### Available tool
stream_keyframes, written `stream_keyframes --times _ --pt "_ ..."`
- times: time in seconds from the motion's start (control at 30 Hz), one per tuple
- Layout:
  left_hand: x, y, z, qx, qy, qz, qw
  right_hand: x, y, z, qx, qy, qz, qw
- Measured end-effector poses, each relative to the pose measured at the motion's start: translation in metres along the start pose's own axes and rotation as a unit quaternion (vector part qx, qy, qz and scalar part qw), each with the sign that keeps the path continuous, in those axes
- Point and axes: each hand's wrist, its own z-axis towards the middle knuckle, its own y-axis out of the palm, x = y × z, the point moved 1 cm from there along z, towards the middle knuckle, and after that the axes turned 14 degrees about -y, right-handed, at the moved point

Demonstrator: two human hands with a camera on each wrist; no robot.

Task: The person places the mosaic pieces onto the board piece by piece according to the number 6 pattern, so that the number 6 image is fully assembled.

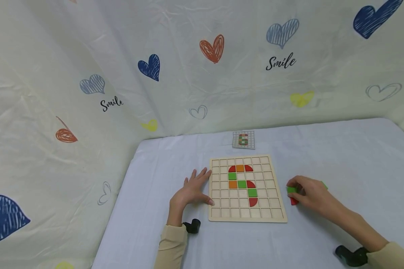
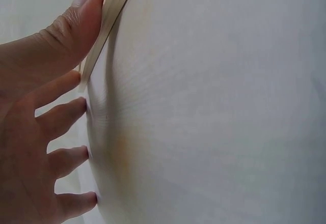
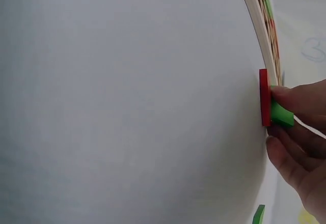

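Observation:
A wooden grid board [image 1: 222, 219] lies on the white-covered table, with green and orange squares and red rounded pieces set in some of its cells. My left hand [image 1: 190, 192] is at its left edge, fingers spread and thumb on the rim. To the right of the board, my right hand [image 1: 311, 192] pinches a green square tile [image 1: 291, 189] between thumb and fingers. Right by that tile is a red piece [image 3: 265, 98], partly covered in the head view. Another green tile [image 1: 324, 185] shows just behind the right hand, mostly hidden by it.
A small card [image 1: 243, 139] with a printed coloured grid pattern lies beyond the board, near the table's back edge. Behind the table hangs a white cloth [image 1: 175, 97] printed with hearts. Black devices [image 1: 192, 226] are worn at both wrists.

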Motion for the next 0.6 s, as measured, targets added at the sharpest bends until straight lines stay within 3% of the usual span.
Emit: stream_keyframes --times 0.27,0.6 --pt "0.0016 0.0003 0.0003 0.002 -0.001 0.008 1.0 -0.0029 -0.0026 0.0004 0.034 -0.038 0.0 0.9987" --pt "0.0014 0.0008 0.0013 0.004 -0.008 0.012 0.9999 -0.0088 -0.0044 0.0032 0.034 -0.015 0.02 0.9991"
